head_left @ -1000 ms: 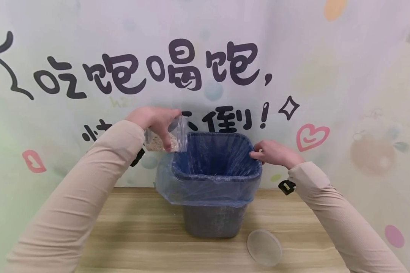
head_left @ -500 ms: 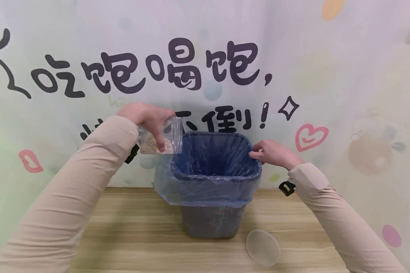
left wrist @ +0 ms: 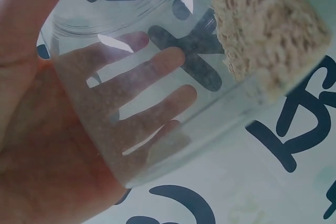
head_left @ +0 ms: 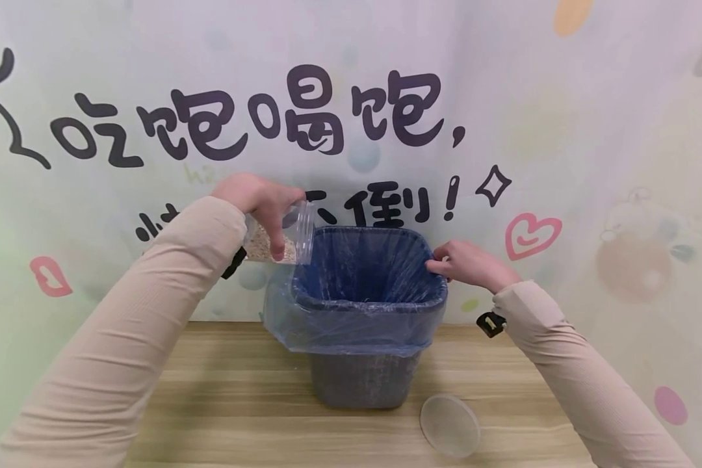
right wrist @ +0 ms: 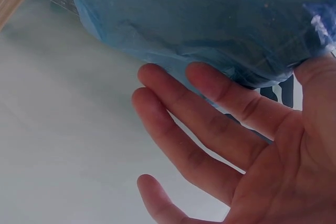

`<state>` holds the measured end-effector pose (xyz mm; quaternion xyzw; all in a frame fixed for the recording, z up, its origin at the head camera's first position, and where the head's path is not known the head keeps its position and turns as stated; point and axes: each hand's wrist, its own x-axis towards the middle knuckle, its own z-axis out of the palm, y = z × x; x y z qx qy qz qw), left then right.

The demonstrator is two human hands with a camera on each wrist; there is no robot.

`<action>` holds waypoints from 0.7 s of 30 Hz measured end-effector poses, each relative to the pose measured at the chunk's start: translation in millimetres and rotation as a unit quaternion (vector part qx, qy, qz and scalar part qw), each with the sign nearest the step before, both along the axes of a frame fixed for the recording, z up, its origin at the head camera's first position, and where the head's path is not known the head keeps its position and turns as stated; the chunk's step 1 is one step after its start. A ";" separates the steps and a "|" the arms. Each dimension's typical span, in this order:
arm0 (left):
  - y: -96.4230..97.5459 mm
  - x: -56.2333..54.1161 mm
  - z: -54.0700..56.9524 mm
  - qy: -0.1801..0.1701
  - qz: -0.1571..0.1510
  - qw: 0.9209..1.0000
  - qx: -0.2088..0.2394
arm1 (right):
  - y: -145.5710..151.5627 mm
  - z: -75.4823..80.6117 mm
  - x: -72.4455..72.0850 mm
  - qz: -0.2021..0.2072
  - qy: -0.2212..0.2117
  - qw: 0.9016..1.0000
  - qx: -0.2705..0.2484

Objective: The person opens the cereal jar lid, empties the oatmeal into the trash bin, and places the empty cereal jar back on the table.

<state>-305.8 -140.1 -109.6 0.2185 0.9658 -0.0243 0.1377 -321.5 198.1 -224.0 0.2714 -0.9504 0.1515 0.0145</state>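
Left of centre in the head view, I see the left hand (head_left: 267, 207) wrapped round a clear jar (head_left: 306, 235), thumb on the near side and fingers showing through the wall in the left wrist view. The jar lies tipped on its side, mouth facing right, beside the left rim of a bin (head_left: 363, 382) at the picture's centre; I can't tell whether they touch. Pale flakes (left wrist: 265, 22) are heaped along its lower side and toward its base.

The right hand (head_left: 470, 262), right of centre, holds the bin's right rim through a blue bag (head_left: 357, 330), thumb over the edge; its other fingers spread fairly straight beneath, with the index tip against the film. A round, pale lid (head_left: 450, 426) lies flat on the wooden table (head_left: 240, 396), lower right of the bin.

To my eye the jar is light and stiff, glass or hard plastic, I can't say which. Its smooth wall could slip, so a wide grip round the body, clear of the mouth, suits it best. The flakes look dry and loose, likely to slide with a small tilt. The bag seems thin and easily torn; the rim beneath offers the firmer hold
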 end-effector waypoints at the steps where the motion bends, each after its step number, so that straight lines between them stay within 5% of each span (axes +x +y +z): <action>1: 0.3 0.2 0.3 0.001 0.001 1.000 -0.002 | -0.3 0.1 0.1 0.001 0.001 1.000 0.000; 21: 5.1 0.3 1.0 0.005 0.008 1.000 -0.022 | 3.0 -4.1 -3.5 0.003 0.004 0.999 -0.035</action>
